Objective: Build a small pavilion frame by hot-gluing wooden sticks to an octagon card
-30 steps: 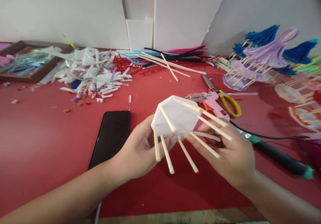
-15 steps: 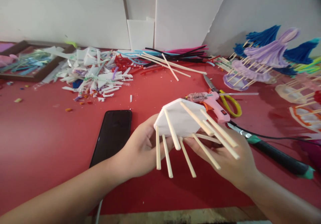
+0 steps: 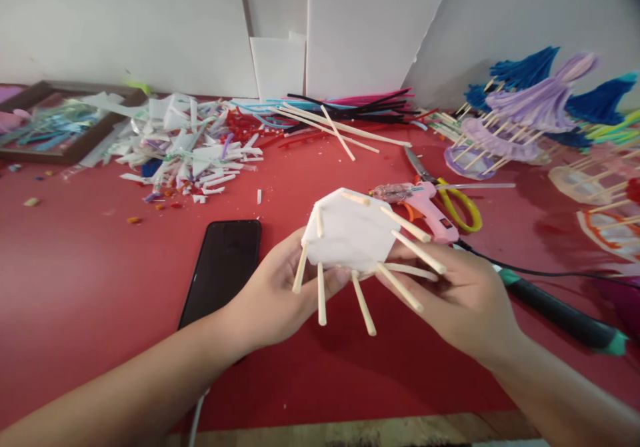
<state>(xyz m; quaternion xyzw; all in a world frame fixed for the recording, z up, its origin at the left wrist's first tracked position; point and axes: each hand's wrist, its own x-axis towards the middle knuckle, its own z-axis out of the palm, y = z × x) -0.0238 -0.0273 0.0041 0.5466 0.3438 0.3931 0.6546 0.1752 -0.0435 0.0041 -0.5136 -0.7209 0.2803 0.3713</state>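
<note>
Between my two hands is a white many-sided foam piece (image 3: pixel 353 233) with several pale wooden sticks standing out from near its rim, their ends pointing toward me. My left hand (image 3: pixel 280 293) grips its left side, thumb along the lower edge. On the right side, my right hand (image 3: pixel 450 293) holds the piece with thumb below and fingers behind, partly hidden. A cream strip (image 3: pixel 413 271) runs from the lower edge across the fingers of my right hand; whether it is fuzzy wire or another stick I cannot tell.
A black phone (image 3: pixel 220 267) lies at left. Beyond my right hand are a pink glue gun (image 3: pixel 425 207), yellow-handled scissors (image 3: pixel 460 207) and a green-and-black-handled tool (image 3: pixel 560 310). Foam scraps (image 3: pixel 185 140), pipe cleaners (image 3: pixel 350 107) and lilac stick-built models (image 3: pixel 530 113) line the back.
The foam piece has tilted so its face turns more toward me and the sticks look shorter. It has shifted slightly left, with both hands still on it.
</note>
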